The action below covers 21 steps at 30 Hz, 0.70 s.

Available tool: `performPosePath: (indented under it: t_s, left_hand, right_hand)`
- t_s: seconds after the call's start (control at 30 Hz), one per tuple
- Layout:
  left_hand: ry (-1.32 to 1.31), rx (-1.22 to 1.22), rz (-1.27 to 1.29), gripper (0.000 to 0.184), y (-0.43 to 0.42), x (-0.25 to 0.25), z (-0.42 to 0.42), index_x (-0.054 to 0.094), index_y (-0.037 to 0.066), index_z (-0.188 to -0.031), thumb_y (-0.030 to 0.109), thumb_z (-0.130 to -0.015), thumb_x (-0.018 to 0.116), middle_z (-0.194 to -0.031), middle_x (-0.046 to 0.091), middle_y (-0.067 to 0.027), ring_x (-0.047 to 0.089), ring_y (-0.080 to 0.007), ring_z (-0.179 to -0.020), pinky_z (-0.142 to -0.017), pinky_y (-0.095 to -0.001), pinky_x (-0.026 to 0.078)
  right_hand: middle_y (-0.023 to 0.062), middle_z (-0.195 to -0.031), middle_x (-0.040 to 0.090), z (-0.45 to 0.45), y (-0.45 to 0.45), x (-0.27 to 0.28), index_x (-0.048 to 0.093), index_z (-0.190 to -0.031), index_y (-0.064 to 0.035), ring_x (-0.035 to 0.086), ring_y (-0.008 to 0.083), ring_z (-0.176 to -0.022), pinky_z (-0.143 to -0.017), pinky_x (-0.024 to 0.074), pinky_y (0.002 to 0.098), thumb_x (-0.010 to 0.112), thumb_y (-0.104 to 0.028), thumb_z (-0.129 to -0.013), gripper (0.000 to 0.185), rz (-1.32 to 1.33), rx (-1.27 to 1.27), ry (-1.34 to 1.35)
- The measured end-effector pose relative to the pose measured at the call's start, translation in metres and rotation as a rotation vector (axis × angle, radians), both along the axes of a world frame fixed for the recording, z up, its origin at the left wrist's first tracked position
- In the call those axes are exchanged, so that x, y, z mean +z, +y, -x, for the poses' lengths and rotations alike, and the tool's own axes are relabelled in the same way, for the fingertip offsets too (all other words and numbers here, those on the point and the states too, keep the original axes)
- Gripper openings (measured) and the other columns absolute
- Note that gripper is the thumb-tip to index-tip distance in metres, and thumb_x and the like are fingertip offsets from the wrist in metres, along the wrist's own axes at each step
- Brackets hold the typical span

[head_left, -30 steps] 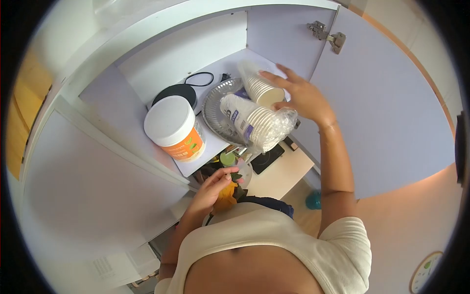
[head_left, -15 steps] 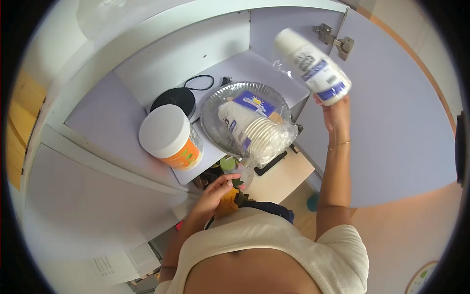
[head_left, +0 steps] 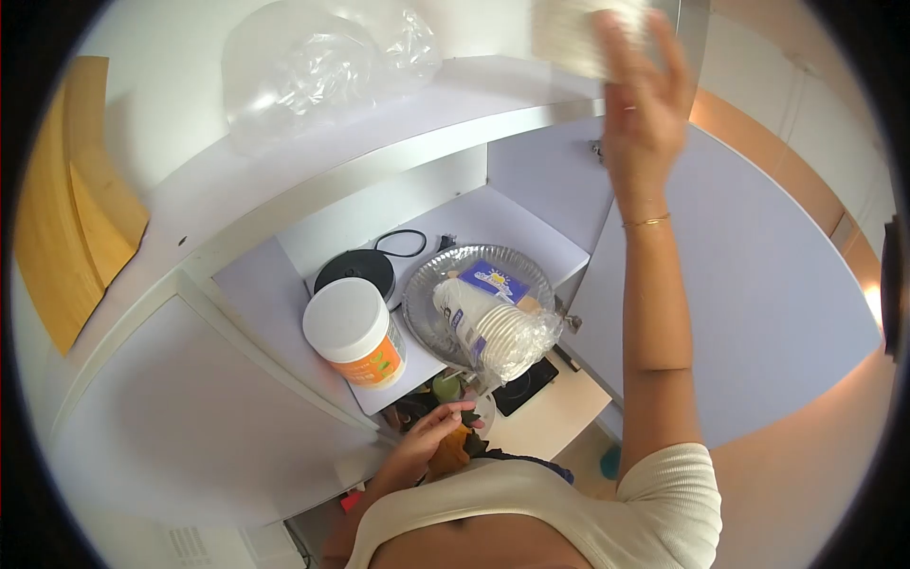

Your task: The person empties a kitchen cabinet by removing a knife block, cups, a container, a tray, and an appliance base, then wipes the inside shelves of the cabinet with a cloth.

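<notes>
My right hand [head_left: 646,119] is raised high, its fingers closed on a wrapped stack of white paper cups [head_left: 573,40]. The stack is blurred and partly cut off by the top edge, in front of the cabinet's upper shelf. Low down near my waist, my left hand [head_left: 428,442] has its fingers pinched together beside a dark green leaf-like piece [head_left: 471,417] and orange material [head_left: 449,457]. What it grips is partly hidden. Another bagged stack of paper cups [head_left: 507,337] lies on a silver foil tray [head_left: 425,296] in the cabinet, beside a blue box [head_left: 495,281].
A white-lidded tub [head_left: 353,327] with an orange label stands on the lower shelf, before a round black device [head_left: 355,276] with a cord. A clear plastic bag [head_left: 327,71] rests on the upper surface. The cabinet door [head_left: 730,284] stands open at right.
My right hand has lifted the stack of cups upward from beside the door to the upper shelf level. The view has tilted up, showing the plastic bag. My left hand keeps its pose.
</notes>
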<state>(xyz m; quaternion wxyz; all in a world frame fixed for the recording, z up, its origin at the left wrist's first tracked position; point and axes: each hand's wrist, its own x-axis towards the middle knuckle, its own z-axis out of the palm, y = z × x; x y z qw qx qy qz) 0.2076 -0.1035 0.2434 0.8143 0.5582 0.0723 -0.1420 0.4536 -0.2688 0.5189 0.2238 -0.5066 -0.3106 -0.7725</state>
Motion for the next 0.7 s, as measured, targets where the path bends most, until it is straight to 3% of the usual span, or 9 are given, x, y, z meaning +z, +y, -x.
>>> performPosePath:
  t_s: [0.07,0.2,0.3,0.37,0.43,0.5,0.57,0.67,0.7]
  left_hand:
    - [-0.045,0.0,-0.028,0.039,0.002,-0.002,0.002,0.044,0.009,-0.129,0.026,-0.095,0.044,-0.115,0.056,-0.0116,0.054,-0.0172,-0.105,-0.087,-0.0295,0.045]
    - [-0.007,0.043,0.018,0.039,0.003,-0.003,0.005,0.044,0.009,-0.129,0.026,-0.094,0.044,-0.116,0.056,-0.0118,0.054,-0.0175,-0.106,-0.087,-0.0299,0.045]
    - [-0.021,0.04,-0.009,0.039,0.005,-0.003,0.006,0.044,0.008,-0.129,0.026,-0.094,0.044,-0.117,0.056,-0.0118,0.053,-0.0181,-0.108,-0.088,-0.0305,0.045]
    - [-0.033,0.035,-0.017,0.039,0.007,-0.001,0.006,0.044,0.008,-0.129,0.027,-0.094,0.044,-0.117,0.055,-0.0118,0.053,-0.0185,-0.108,-0.089,-0.0309,0.045]
    - [0.001,0.042,-0.021,0.04,0.008,0.001,0.003,0.044,0.008,-0.129,0.027,-0.095,0.043,-0.117,0.056,-0.0119,0.052,-0.0179,-0.109,-0.091,-0.0303,0.043]
    - [0.009,0.033,-0.013,0.039,0.006,-0.003,0.003,0.043,0.008,-0.129,0.026,-0.095,0.043,-0.117,0.056,-0.0119,0.052,-0.0174,-0.109,-0.092,-0.0299,0.042]
    - [0.012,0.023,-0.02,0.039,0.008,-0.01,0.0,0.043,0.007,-0.129,0.026,-0.095,0.042,-0.117,0.056,-0.0119,0.051,-0.017,-0.109,-0.092,-0.0295,0.042]
    - [0.091,0.032,0.142,0.033,0.005,-0.022,-0.001,0.047,0.01,-0.125,0.025,-0.096,0.043,-0.114,0.058,-0.0075,0.047,-0.011,-0.111,-0.098,-0.0266,0.03]
    - [0.095,0.049,0.13,0.033,0.005,-0.022,-0.001,0.047,0.011,-0.125,0.025,-0.096,0.042,-0.115,0.058,-0.0069,0.047,-0.0107,-0.11,-0.098,-0.0264,0.031]
  right_hand:
    - [0.0037,-0.111,0.061,0.014,0.012,-0.013,0.064,-0.112,-0.0171,0.061,0.0156,-0.087,-0.068,0.0502,0.0259,0.055,0.011,-0.074,0.048,0.151,0.142,0.275]
    - [0.0052,-0.108,0.061,0.013,0.013,-0.026,0.062,-0.11,-0.0163,0.062,0.0179,-0.083,-0.069,0.0518,0.0307,0.057,0.008,-0.069,0.048,0.244,0.213,0.367]
    - [0.0046,-0.102,0.062,0.008,0.013,-0.026,0.063,-0.105,-0.0136,0.062,0.0177,-0.077,-0.066,0.0504,0.0304,0.058,0.0,-0.073,0.035,0.33,0.192,0.356]
    - [0.0063,-0.09,0.063,0.005,0.014,-0.018,0.063,-0.102,-0.0123,0.061,0.0202,-0.07,-0.064,0.049,0.0299,0.062,-0.015,-0.077,0.025,0.196,0.44,0.36]
    - [0.0095,-0.106,0.061,0.011,0.016,0.025,0.062,-0.105,-0.0044,0.057,0.0164,-0.093,-0.083,0.0425,0.0287,0.055,-0.027,-0.087,0.03,-0.022,0.493,0.508]
    - [0.0147,-0.122,0.052,-0.007,0.023,0.079,0.053,-0.118,-0.002,0.051,0.02,-0.106,-0.091,0.0381,0.0338,0.054,-0.042,-0.086,0.052,0.303,0.421,0.752]
    - [0.0238,-0.137,0.036,-0.038,0.054,0.113,0.041,-0.132,-0.0028,0.038,0.0378,-0.125,-0.1,0.0363,0.0413,0.055,-0.057,-0.079,0.078,0.609,0.112,0.856]
    - [0.0206,-0.129,0.047,-0.068,0.101,0.133,0.049,-0.126,-0.0027,0.048,0.0342,-0.117,-0.094,0.0423,0.0408,0.055,-0.056,-0.078,0.072,0.916,-0.158,0.787]
    - [0.0212,-0.122,0.053,-0.061,0.111,0.139,0.053,-0.122,-0.0018,0.052,0.0343,-0.111,-0.089,0.0451,0.0407,0.053,-0.055,-0.078,0.069,1.046,-0.219,1.034]
